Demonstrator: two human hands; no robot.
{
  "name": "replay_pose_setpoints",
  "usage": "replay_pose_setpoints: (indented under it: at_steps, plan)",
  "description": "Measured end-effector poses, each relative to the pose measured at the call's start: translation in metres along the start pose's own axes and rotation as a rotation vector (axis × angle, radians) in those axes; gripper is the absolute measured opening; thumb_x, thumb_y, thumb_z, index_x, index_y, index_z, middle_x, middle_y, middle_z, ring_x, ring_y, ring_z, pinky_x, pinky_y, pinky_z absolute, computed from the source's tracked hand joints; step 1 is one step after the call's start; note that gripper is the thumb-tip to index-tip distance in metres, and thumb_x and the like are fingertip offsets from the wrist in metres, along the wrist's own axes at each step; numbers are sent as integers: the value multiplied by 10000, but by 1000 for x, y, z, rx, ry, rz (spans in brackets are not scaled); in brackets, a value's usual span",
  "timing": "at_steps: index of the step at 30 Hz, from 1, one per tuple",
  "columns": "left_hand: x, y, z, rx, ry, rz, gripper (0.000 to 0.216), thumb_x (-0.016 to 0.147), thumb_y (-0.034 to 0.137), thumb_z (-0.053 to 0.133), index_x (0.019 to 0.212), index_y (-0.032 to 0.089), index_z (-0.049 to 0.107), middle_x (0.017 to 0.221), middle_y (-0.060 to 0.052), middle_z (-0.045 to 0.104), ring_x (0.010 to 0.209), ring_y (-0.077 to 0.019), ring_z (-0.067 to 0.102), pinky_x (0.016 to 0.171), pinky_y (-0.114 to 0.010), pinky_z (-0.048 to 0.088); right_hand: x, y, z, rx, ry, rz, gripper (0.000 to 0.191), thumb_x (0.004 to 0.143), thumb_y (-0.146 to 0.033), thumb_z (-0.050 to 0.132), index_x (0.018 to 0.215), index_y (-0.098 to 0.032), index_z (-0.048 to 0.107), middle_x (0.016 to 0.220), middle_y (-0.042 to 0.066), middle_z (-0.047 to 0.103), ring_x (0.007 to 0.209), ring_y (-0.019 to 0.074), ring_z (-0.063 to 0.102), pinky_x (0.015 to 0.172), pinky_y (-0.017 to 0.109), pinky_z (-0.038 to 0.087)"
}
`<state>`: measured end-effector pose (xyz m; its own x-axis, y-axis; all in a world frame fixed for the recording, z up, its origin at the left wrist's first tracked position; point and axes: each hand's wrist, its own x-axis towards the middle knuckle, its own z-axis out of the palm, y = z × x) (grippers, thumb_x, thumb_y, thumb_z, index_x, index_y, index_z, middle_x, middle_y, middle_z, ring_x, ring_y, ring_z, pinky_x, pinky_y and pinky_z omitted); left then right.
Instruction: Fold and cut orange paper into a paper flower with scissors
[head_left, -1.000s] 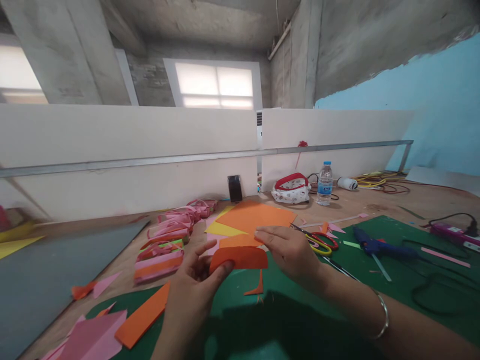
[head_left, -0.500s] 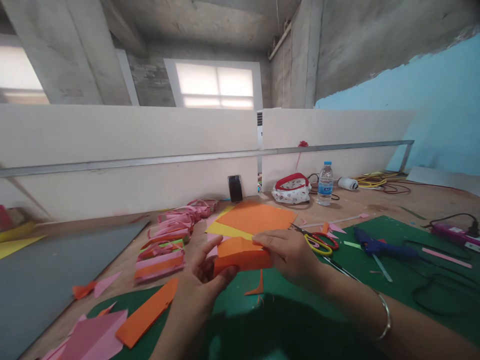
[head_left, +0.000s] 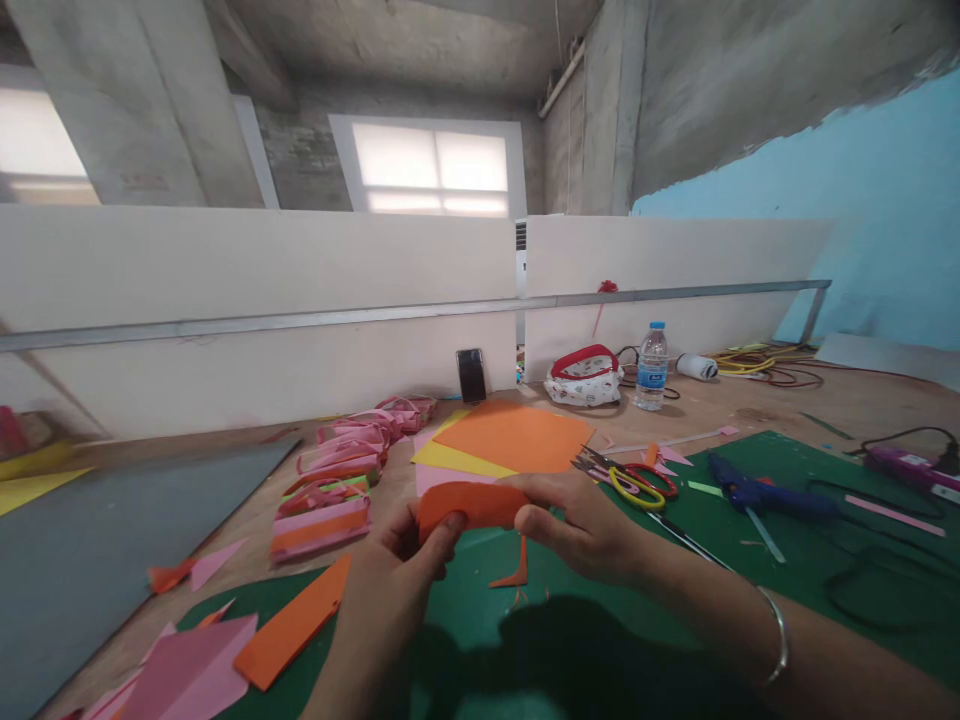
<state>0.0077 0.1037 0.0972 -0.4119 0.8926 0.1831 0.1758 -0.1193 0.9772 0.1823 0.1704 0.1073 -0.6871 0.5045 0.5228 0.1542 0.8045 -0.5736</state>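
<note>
Between my two hands, above the green cutting mat (head_left: 480, 640), is a piece of folded orange paper (head_left: 474, 505), its long face turned towards me. My left hand (head_left: 412, 550) pinches its left end, thumb on the near face. At the other end my right hand (head_left: 574, 520) grips with thumb and fingers. Below the paper, a thin orange offcut (head_left: 514, 572) lies on the mat. A flat orange paper strip (head_left: 292, 625) rests left of my left hand. Just beyond my right hand lie scissors with yellow handles (head_left: 636, 490) and a red-handled pair (head_left: 658, 480).
Pink and orange paper bags (head_left: 322, 525) line up at the left, beside a grey board (head_left: 150, 540). Orange sheets (head_left: 517, 435) lie ahead, before a phone (head_left: 471, 375). On the right are a blue glue gun (head_left: 757, 492), a water bottle (head_left: 651, 370) and a pouch (head_left: 583, 378).
The orange paper has tilted, so its top face no longer shows and its front face looks curved. My right fingers have shifted from its top to its right end.
</note>
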Motion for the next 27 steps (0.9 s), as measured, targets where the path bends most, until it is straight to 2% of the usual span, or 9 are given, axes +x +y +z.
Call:
replay_pose_setpoints:
  at_steps: [5,10,12,14,16,19,22,25,27]
  plan:
    - [-2,-1,2,126,-76,31,222,661,418,659,738,214,704,640,18,662,570,-148,525,523,-224,382,0,1,4,-108,116,88,177,862,-215,475,813,-138,627,693,4,594,605,99,482,544,193,346]
    - [-6,0,6,103,-142,83,249,698,421,620,823,218,691,536,39,584,536,-145,491,519,-228,373,1,1,7,-103,86,124,164,848,-186,480,785,-139,624,651,-17,556,574,86,433,529,188,322]
    - [-7,2,7,81,-169,88,192,710,394,607,705,211,666,484,49,521,496,-125,442,489,-216,347,1,1,8,-107,61,123,159,840,-178,485,783,-136,627,640,-21,545,570,85,423,526,189,314]
    - [-7,3,6,82,-197,78,245,706,382,606,546,197,600,455,50,477,464,-105,389,464,-209,315,2,2,8,-97,54,134,157,836,-183,491,772,-132,624,613,-30,521,554,80,408,511,188,302]
    - [-6,2,6,72,-207,52,279,685,383,625,491,189,575,473,39,500,478,-102,404,483,-210,331,2,3,9,-74,53,143,159,836,-188,494,755,-130,618,589,-39,498,539,76,395,499,184,294]
    - [-4,-3,6,-22,-227,-26,217,643,411,656,660,196,679,630,3,636,633,-160,552,597,-241,421,0,4,12,-46,43,154,166,832,-180,492,726,-132,610,585,-40,495,537,75,396,498,179,301]
    - [-1,-9,6,-50,-263,-115,292,585,426,694,775,206,710,731,-23,698,761,-220,614,668,-272,463,-1,3,20,-76,29,118,147,814,-163,509,707,-135,606,617,-28,527,572,82,437,528,176,329]
    - [1,-13,6,-26,-293,-197,297,529,440,732,690,192,704,605,-9,666,577,-164,578,522,-228,431,3,5,21,-165,-37,50,172,834,-191,516,695,-136,601,612,-28,549,577,78,464,538,167,341]
    - [3,-15,5,-40,-285,-231,320,518,464,737,653,178,690,526,6,617,481,-131,525,455,-217,393,9,11,12,-318,-130,125,211,886,-264,477,778,-155,622,672,-27,604,619,71,516,566,155,360]
